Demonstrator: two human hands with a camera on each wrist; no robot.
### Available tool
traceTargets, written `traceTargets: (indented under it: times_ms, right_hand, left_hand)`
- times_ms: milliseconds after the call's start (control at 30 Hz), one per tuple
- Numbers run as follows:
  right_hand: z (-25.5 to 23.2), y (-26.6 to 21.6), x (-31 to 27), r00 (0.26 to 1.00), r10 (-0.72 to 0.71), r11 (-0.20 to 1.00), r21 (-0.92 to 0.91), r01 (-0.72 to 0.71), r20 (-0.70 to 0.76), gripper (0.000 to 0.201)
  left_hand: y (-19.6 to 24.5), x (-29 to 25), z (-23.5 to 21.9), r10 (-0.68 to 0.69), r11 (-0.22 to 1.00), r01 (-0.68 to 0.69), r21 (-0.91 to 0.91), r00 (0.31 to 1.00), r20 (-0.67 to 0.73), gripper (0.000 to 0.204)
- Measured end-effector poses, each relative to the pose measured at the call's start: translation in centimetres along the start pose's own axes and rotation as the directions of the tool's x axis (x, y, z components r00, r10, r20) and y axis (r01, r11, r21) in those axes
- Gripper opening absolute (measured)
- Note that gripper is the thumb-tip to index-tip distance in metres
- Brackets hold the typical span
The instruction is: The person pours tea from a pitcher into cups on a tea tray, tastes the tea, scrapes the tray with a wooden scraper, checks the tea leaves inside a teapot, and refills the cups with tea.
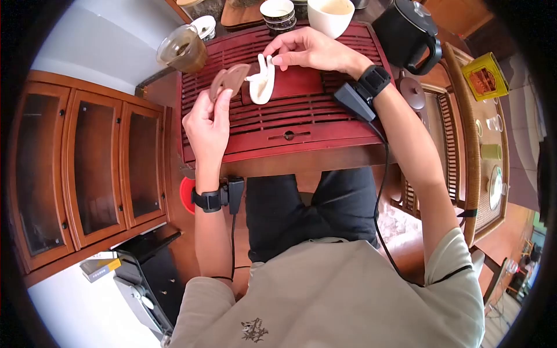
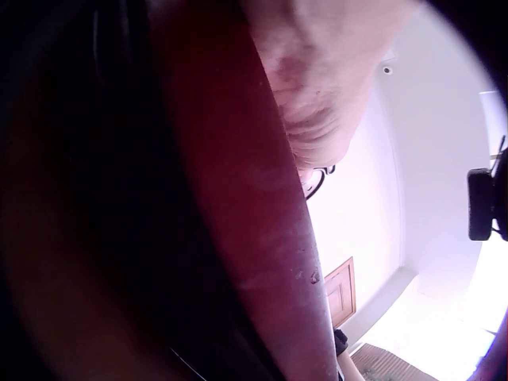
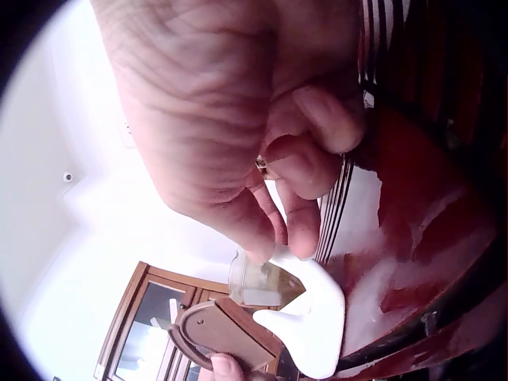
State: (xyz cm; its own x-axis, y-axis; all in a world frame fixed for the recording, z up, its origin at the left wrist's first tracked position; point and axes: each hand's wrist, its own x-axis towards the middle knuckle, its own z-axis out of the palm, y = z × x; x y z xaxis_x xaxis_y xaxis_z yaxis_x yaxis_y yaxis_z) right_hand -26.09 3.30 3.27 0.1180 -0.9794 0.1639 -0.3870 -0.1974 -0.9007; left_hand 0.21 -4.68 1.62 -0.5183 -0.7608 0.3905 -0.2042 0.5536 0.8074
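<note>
The left hand (image 1: 207,129) holds a brown piece (image 1: 235,80) at the left part of a red slatted tray (image 1: 339,127). Its grip is pinching the lower part of the brown piece between thumb and fingers. The piece is flat and tilted, has a curved edge, and shows a small hole in the right wrist view.

The right hand (image 1: 313,52) holds a white piece (image 1: 262,87) by its upper end. Its grip is pinching that end between thumb and finger. The white piece has a rounded lower body and two narrow upright projections. It is located between the two hands, in front of the slatted surface, close to the brown piece. Whether the two pieces touch cannot be determined, nor whether the white piece contacts the tray.

A transparent pitcher (image 1: 183,51) containing brown liquid is positioned at the far left corner of the tray. A stack of patterned cups (image 1: 278,15) and a white bowl (image 1: 331,16) are positioned along the far side. A black kettle (image 1: 406,35) is located to the right of the tray, with a brown lidded pot (image 1: 412,93) nearer the person. Each wrist carries a strapped device with a cable. The left wrist view does not show the fingertips of the left hand.
</note>
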Motion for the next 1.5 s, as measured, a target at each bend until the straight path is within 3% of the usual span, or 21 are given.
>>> traceTargets:
  times_ms: [67,133,200,267,433,467,600,667,733,867,933,967,1000,1067,1133,1233,1267,1333,1400,1467,1500]
  right_hand:
    - [0.4,0.5,0.3,0.999,-0.033,0.995,0.095,0.034,-0.014,0.024]
    - [0.2,0.1,0.4,0.999,-0.034,0.995,0.094,0.031,0.026,0.021]
    - [0.1,-0.3,0.0,0.999,0.039,0.999,0.037,-0.040,0.018,0.020]
    - [-0.1,-0.8,-0.3,0.991,0.131,0.990,0.046,-0.133,0.033,0.021]
    - [0.4,-0.3,0.2,0.998,0.050,0.993,0.110,-0.053,0.030,0.027]
    - [-0.1,-0.5,0.1,0.996,0.083,0.996,0.026,-0.084,0.036,0.027]
    - [0.2,-0.8,-0.1,0.993,0.096,0.978,0.177,-0.106,0.063,0.028]
    - [0.6,-0.7,-0.1,0.992,0.070,0.982,0.167,-0.088,0.108,0.028]
    - [1.0,-0.8,0.5,0.989,-0.001,0.971,0.237,-0.034,0.145,0.031]
    - [1.3,-1.2,0.3,0.987,0.144,0.985,0.084,-0.150,0.073,0.023]
    - [1.8,-0.1,0.7,1.000,-0.014,0.990,0.142,0.012,0.008,0.022]
    - [1.8,-0.1,0.6,1.000,-0.020,0.990,0.141,0.022,-0.018,0.024]
    - [1.6,-1.0,0.4,0.999,0.046,0.999,0.024,-0.045,-0.024,0.025]
    - [1.9,-0.6,0.6,0.999,-0.004,0.995,0.102,0.008,-0.044,0.028]
    - [2.1,-1.2,0.8,0.996,-0.027,1.000,-0.001,0.027,-0.079,0.031]
    - [1.6,-1.2,0.4,0.998,0.012,0.999,-0.046,-0.015,-0.068,0.030]
    - [1.6,-0.7,0.4,0.995,-0.076,0.997,-0.012,0.075,-0.072,0.027]
    - [1.1,-2.1,-0.2,0.999,0.020,0.997,-0.071,-0.022,-0.030,0.025]
    - [1.2,-2.5,-0.4,0.999,0.015,0.996,-0.087,-0.019,-0.052,0.022]
    - [0.9,-2.0,-0.3,0.999,0.035,0.994,-0.105,-0.032,0.025,0.019]
    - [1.3,-2.1,-0.2,0.998,0.068,0.998,0.005,-0.068,0.013,0.017]
  left_hand:
    - [0.1,0.0,0.6,-0.009,0.988,0.000,-0.153,0.998,-0.058,0.021]
    - [-0.5,0.3,0.3,0.011,0.994,-0.013,0.106,1.000,0.021,0.021]
    - [-0.7,0.6,1.0,0.088,0.995,-0.089,-0.053,0.996,-0.030,0.025]
    - [-0.6,0.5,0.6,0.104,0.976,-0.121,0.183,0.990,0.097,0.024]
    - [0.6,0.1,0.1,0.176,0.954,-0.216,0.206,0.964,0.198,0.018]
    - [1.0,0.0,0.1,0.162,0.965,-0.197,0.171,0.966,0.203,0.015]
    - [1.2,0.1,0.6,0.270,0.953,-0.290,0.087,0.944,0.192,0.015]
    - [0.9,0.1,0.5,0.141,0.979,-0.166,0.117,0.969,0.203,0.014]
    - [0.9,0.7,0.0,0.168,0.973,-0.191,0.131,0.971,0.171,0.015]
    - [0.6,0.6,0.5,0.172,0.962,-0.196,0.192,0.976,0.134,0.018]
    - [0.6,0.3,0.3,0.144,0.940,-0.171,0.294,0.983,0.112,0.021]
    - [-0.8,0.3,1.0,0.136,0.982,-0.142,0.121,0.989,0.055,0.027]
    - [-0.7,0.3,0.7,0.133,0.975,-0.146,0.167,0.987,0.088,0.027]
    - [0.6,-0.1,0.5,0.178,0.941,-0.214,0.263,0.972,0.155,0.027]
    - [1.5,-0.2,0.5,0.263,0.925,-0.293,0.242,0.953,0.148,0.027]
    - [0.7,0.1,0.4,0.185,0.935,-0.205,0.289,0.978,0.095,0.028]
    - [0.4,0.2,0.4,0.135,0.941,-0.154,0.300,0.987,0.083,0.029]
    - [0.3,0.3,0.6,0.037,0.979,-0.041,0.200,0.999,0.023,0.031]
    - [0.0,0.1,0.7,0.037,0.991,-0.032,0.128,0.998,-0.041,0.030]
    - [-0.6,0.2,0.6,0.086,0.967,-0.066,0.248,0.994,-0.073,0.030]
    - [0.0,0.3,0.5,0.054,0.969,-0.040,0.243,0.997,-0.052,0.033]
